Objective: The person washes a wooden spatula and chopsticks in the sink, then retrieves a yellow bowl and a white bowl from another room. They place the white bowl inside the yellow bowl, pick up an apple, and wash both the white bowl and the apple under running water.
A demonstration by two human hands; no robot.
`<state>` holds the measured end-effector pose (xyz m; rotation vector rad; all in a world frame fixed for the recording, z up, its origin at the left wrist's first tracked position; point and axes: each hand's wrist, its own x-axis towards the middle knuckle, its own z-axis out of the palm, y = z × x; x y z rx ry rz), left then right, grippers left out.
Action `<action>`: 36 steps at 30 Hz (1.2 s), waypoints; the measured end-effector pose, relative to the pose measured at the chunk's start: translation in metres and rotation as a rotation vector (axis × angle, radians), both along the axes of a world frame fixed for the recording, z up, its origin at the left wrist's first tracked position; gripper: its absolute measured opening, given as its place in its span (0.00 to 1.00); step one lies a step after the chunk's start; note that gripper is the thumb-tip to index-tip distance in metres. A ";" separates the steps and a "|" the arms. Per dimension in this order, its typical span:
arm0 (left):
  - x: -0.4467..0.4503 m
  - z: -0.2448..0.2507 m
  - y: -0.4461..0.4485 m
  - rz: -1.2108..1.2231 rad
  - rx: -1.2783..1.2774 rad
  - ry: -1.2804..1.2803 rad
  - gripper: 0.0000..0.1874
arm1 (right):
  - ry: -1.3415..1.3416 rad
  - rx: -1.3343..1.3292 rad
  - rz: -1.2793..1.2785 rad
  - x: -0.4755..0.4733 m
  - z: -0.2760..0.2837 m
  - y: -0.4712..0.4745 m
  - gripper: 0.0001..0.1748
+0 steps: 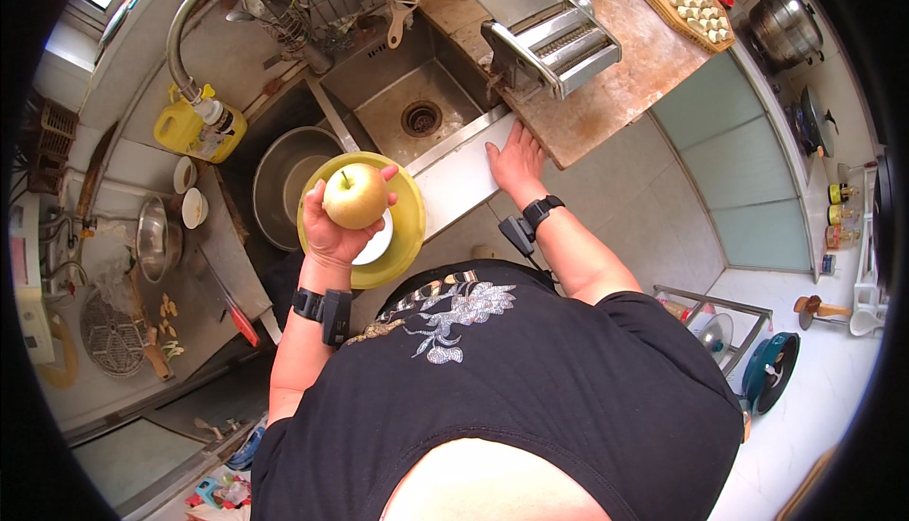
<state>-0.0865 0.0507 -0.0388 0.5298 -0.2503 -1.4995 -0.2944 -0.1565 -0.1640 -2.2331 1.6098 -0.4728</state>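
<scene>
A round yellow-green fruit with a short stem, an apple or a pear (pixel 357 196), rests in my left hand (pixel 328 235), the fingers curled around its sides. Below it is a yellow plastic basin (pixel 408 237) with a white dish (pixel 376 242) in it, partly hidden by my hand. My right hand (pixel 517 160) lies palm down on the white ledge (pixel 447 201) in front of the sink, holding nothing. Its fingertips reach close to the corner of the wooden board (pixel 589 134). A peeler (pixel 400 22) with a pale handle hangs over the far sink rim.
The steel sink (pixel 394 91) has a drain in its floor; a metal pot (pixel 273 187) fills its left side. A pasta machine (pixel 550 41) stands on the board beside a tray of dough pieces (pixel 650 2). At left are a faucet (pixel 177 45) and a red-handled knife (pixel 241 323).
</scene>
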 end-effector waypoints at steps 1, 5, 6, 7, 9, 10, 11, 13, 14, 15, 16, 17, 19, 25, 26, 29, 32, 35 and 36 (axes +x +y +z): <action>0.001 0.000 0.001 -0.010 0.002 0.010 0.38 | 0.015 0.011 0.022 -0.001 0.000 0.002 0.42; 0.003 -0.003 0.005 -0.009 0.023 -0.005 0.38 | 0.119 -0.124 0.116 -0.011 0.000 0.021 0.41; 0.004 -0.004 0.006 -0.010 0.027 -0.002 0.38 | 0.109 -0.136 0.122 -0.013 -0.001 0.026 0.40; 0.005 -0.005 0.006 -0.011 0.032 0.002 0.38 | 0.100 -0.140 0.127 -0.015 -0.002 0.029 0.40; 0.006 -0.006 0.007 -0.014 0.029 0.001 0.37 | 0.072 -0.152 0.175 -0.015 -0.005 0.031 0.39; 0.006 -0.006 0.006 -0.028 0.013 0.012 0.37 | 0.052 -0.159 0.219 -0.013 -0.006 0.027 0.39; 0.007 -0.006 0.006 -0.022 0.028 -0.003 0.37 | 0.057 -0.128 0.262 -0.012 -0.008 0.023 0.39; 0.008 -0.006 0.006 -0.044 0.008 0.001 0.37 | 0.036 -0.060 0.166 -0.005 -0.007 0.004 0.39; 0.009 -0.006 0.006 -0.028 0.024 -0.003 0.37 | 0.018 -0.021 0.120 -0.001 -0.005 -0.003 0.39; 0.010 -0.006 0.006 -0.021 0.025 0.003 0.37 | 0.057 0.019 0.109 0.001 -0.002 -0.007 0.39; 0.012 -0.005 0.008 -0.015 0.027 0.012 0.38 | 0.075 0.046 0.103 0.002 0.003 -0.010 0.38; 0.014 -0.005 0.010 -0.009 0.013 -0.006 0.37 | 0.105 0.099 0.094 0.006 0.009 -0.008 0.37; 0.021 -0.005 0.016 0.024 0.025 -0.044 0.37 | 0.155 0.044 0.197 0.005 0.026 0.005 0.34; 0.027 -0.003 0.023 0.133 0.159 -0.127 0.34 | -0.612 0.204 0.784 0.049 0.094 0.063 0.39; 0.024 -0.002 0.022 0.124 0.121 -0.100 0.34 | -0.666 0.205 0.856 0.060 0.103 0.075 0.42; 0.009 0.003 0.014 0.235 0.130 -0.119 0.28 | -0.794 0.131 0.984 0.090 0.117 0.101 0.49; 0.011 0.006 0.023 0.181 0.140 -0.161 0.29 | -0.914 0.497 0.814 0.101 0.117 0.104 0.46; 0.039 0.002 0.051 0.232 0.225 -0.518 0.23 | -1.067 0.999 0.681 0.102 0.109 0.091 0.37; 0.046 -0.005 0.060 0.336 0.395 -0.712 0.22 | -1.145 1.198 0.677 0.099 0.106 0.087 0.35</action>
